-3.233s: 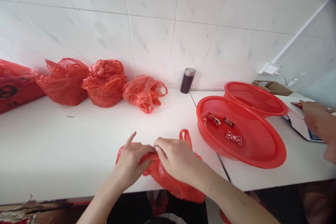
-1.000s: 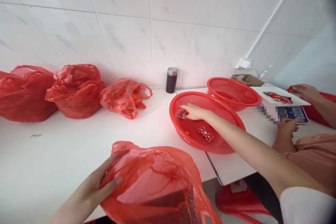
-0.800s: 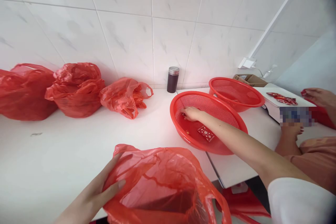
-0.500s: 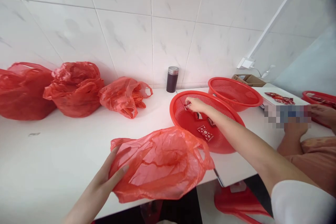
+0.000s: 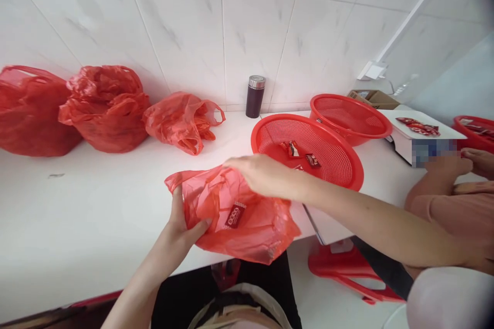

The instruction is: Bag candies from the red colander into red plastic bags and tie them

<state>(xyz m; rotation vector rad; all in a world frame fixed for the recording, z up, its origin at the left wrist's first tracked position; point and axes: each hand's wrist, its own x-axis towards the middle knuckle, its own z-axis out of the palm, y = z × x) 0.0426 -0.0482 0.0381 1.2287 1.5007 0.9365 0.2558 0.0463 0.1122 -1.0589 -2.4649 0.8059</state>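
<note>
My left hand (image 5: 183,229) is closed on the near left rim of a thin red plastic bag (image 5: 254,244), thumb inside the mouth and fingers outside. The bag's mouth gapes upward above the table edge. Inside it, a small dark-red wrapped packet (image 5: 235,214) with white print is visible. Over the bag's far rim, my right hand (image 5: 257,172) points left with its fingers stretched out, holding nothing I can see; its lower fingers are partly hidden. Under and behind that forearm, a red mesh basket (image 5: 266,126) contains a few small packets (image 5: 313,160).
Filled red bags (image 5: 110,121) and a crumpled one (image 5: 179,121) line the wall at left. A dark flask (image 5: 255,97) stands upright behind the basket. Another red basket (image 5: 351,133) sits beyond it. At right, a co-worker's hands (image 5: 450,167) are near a scale (image 5: 403,144) bearing packets.
My right hand has moved from the basket leftward and nearer, over the bag. A packet now shows inside the bag. My left hand still holds the rim. The view has tilted down.
</note>
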